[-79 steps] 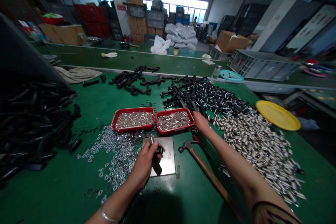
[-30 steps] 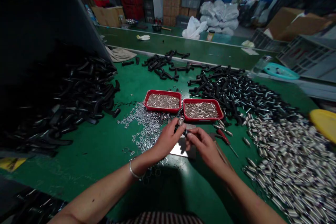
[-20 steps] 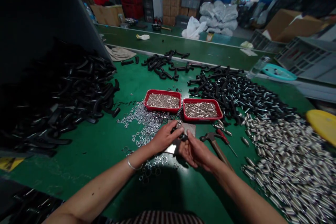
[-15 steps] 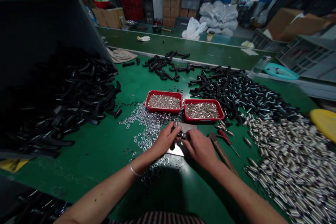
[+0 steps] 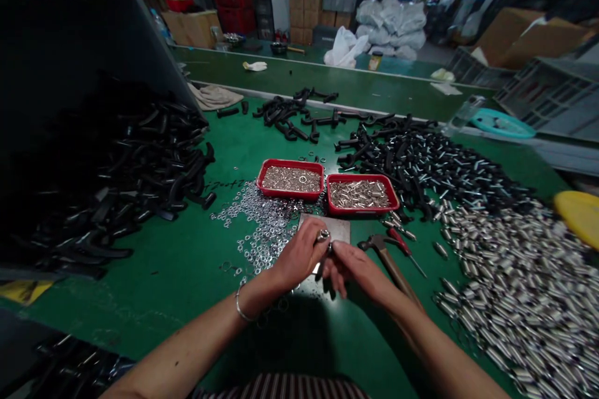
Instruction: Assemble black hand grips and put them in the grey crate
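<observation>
Over a flat metal plate (image 5: 340,229), my left hand (image 5: 299,255) is closed around a small black part (image 5: 320,270). A shiny metal end piece (image 5: 322,235) pokes out by the left thumb. My right hand (image 5: 358,266) meets it from the other side, thumb and forefinger pinching the part while its other fingers curl loosely below. Most of the part is hidden by the fingers. Just beyond the hands are a red tray (image 5: 292,197) of tiny metal pieces and a second red tray (image 5: 362,211) of small metal pins. Loose nuts (image 5: 262,243) lie left of the plate.
A hammer (image 5: 393,268) and a red-handled screwdriver (image 5: 399,239) lie right of my right hand. Silver cylinders (image 5: 510,280) and black parts with pins (image 5: 421,159) are heaped on the right. A tipped grey bin (image 5: 135,12) spills black curved parts (image 5: 173,174) on the left.
The held part has turned between my hands, so its ribbed metal cylinder no longer stands upright. My right hand has rolled over, and its lower fingers now show beneath.
</observation>
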A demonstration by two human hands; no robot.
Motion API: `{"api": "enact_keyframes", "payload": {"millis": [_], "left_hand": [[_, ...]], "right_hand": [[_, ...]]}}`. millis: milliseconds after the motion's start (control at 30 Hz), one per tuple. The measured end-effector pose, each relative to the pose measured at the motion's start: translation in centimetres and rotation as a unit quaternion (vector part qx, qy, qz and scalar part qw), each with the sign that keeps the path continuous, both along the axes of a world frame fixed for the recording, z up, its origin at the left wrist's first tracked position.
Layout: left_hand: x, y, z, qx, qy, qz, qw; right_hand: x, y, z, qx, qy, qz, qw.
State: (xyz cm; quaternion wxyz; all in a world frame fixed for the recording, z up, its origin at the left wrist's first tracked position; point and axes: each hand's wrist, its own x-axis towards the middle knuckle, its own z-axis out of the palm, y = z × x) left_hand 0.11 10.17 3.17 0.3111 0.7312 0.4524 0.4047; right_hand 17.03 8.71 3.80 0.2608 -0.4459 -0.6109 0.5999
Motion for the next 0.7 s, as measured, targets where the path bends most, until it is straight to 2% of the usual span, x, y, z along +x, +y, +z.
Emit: {"api": "enact_keyframes", "payload": {"millis": [100, 133, 233, 267, 300, 367, 433, 500, 567, 633, 700], "left_hand": [[0.3, -0.5, -0.5, -0.062, -0.026, 0.088, 0.994], [0.3, -0.6, -0.6, -0.064, -0.026, 0.099, 0.993], [0.2, -1.0, -0.5, -0.008, 0.006, 0.038, 0.999], [0.1, -1.0, -0.4, 0.003, 0.016, 0.02, 1.0], [0.0, -0.7, -0.4, 0.002, 0.026, 0.013, 1.0], [0.2, 0.1, -0.4, -0.023, 0.065, 0.011, 0.998], [0.7, 1.4, -0.6, -0.049, 0.149, -0.047, 0.986], [1.4, 2.9, -0.5, -0.053, 0.249, -0.141, 0.957], [2.2, 4.4, -0.1, -0.027, 0.315, -0.184, 0.931], [3.1, 5.9, 0.9, 0.021, 0.333, -0.173, 0.927], [4.1, 7.8, 2.0, 0.071, 0.332, -0.137, 0.931]], "right_hand": [[-0.1, -0.5, 0.0, 0.098, 0.009, -0.116, 0.988], [-0.1, -0.6, -0.1, 0.099, 0.018, -0.128, 0.987], [-0.1, -0.8, -0.2, -0.02, 0.087, -0.065, 0.994], [-0.1, -0.9, -0.3, -0.029, 0.086, -0.052, 0.995], [0.0, -0.9, -0.3, -0.006, 0.058, -0.053, 0.997], [0.3, -1.0, -0.5, 0.095, -0.061, -0.072, 0.991], [0.9, -1.2, -0.7, 0.162, -0.191, -0.056, 0.966], [2.1, -1.8, -1.1, 0.17, -0.258, -0.023, 0.951], [3.9, -2.6, -1.4, 0.171, -0.271, -0.019, 0.947], [6.4, -3.8, -1.7, 0.179, -0.267, -0.047, 0.946], [9.1, -5.1, -2.0, 0.196, -0.277, -0.09, 0.936]]}}
